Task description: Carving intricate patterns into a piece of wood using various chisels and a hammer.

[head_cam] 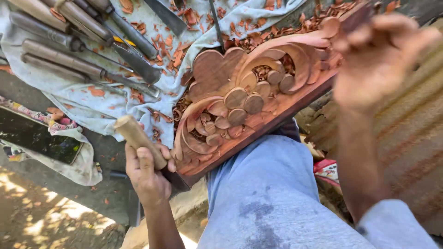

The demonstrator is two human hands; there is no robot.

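A reddish carved wood panel (258,92) with round petals and curling leaves rests slanted across my blue-trousered knee (263,184). My left hand (146,173) is closed around the pale wooden handle of a carving chisel (136,136), held against the panel's lower left end. My right hand (378,57), blurred, is raised at the panel's upper right end with its fingers curled over the edge; whether it grips the panel is unclear.
Several wooden-handled chisels (78,44) lie on a light grey cloth (106,101) strewn with red wood chips (175,50) at the upper left. A dark flat slab (37,136) lies on a patterned cloth at the left. Corrugated sheet (415,138) fills the right side.
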